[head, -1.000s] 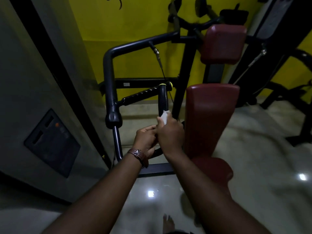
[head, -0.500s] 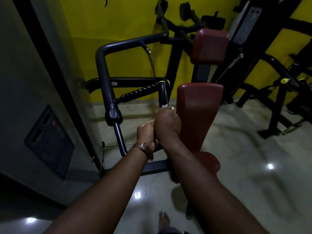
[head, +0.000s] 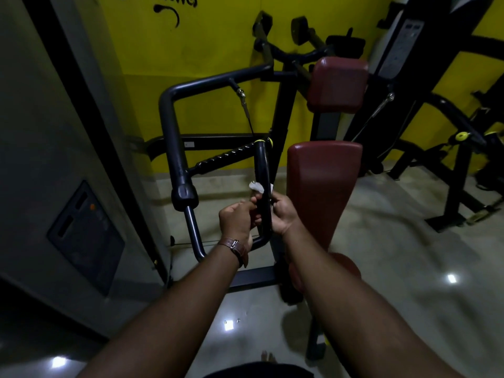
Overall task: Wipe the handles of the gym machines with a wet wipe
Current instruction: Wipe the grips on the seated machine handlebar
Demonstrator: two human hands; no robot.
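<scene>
Brown, perhaps leather, wristwatch (head: pixel 236 247); bare forearms.

A dark red back pad (head: pixel 324 186) stood at centre, with a second red pad (head: pixel 339 84) at one o'clock from it. A yellow wall (head: pixel 218 45) ran behind. A grey cabinet (head: pixel 54 159) with a dark panel (head: pixel 86 236) stood at nine o'clock. The glossy floor (head: pixel 409 268) showed light reflections.

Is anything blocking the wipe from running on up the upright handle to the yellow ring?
Nothing visible does. The wipe is wrapped round the handle, pinched by both hands, and the bar above it is bare up to the yellow ring.
</scene>
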